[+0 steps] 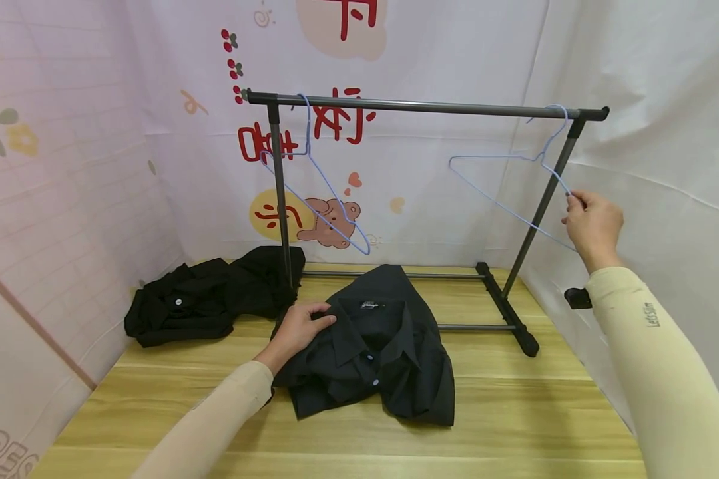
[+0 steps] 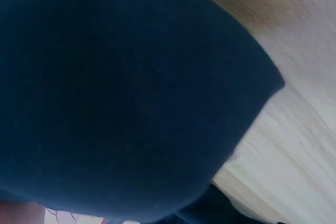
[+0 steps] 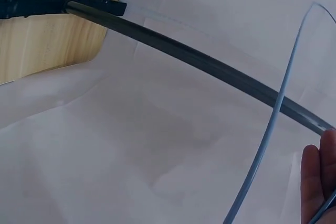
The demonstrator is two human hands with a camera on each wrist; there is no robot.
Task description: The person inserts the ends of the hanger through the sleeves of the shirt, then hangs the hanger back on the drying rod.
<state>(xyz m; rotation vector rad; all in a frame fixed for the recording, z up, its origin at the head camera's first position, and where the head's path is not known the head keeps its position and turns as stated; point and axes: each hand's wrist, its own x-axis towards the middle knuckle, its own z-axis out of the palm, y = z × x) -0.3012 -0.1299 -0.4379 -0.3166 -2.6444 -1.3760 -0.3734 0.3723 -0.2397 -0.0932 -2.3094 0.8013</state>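
Note:
A black collared shirt (image 1: 359,359) with pale buttons lies on the table, its collar facing up. My left hand (image 1: 299,327) pinches the cloth beside its collar. Dark cloth (image 2: 126,98) fills most of the left wrist view and hides the left fingertips. At the right end of the rack, my right hand (image 1: 596,223) grips the sloping shoulder of a thin blue wire hanger (image 1: 497,157). That hanger's hook is over the top bar (image 1: 425,106). In the right wrist view, fingers (image 3: 312,177) show beside the hanger wire (image 3: 268,129).
Another blue hanger (image 1: 329,186) hangs near the rack's left end. A second black garment (image 1: 204,299) lies bunched at the back left of the wooden table (image 1: 503,399). The rack's foot (image 1: 506,309) stands at the right, near a small black object (image 1: 578,299) by the backdrop.

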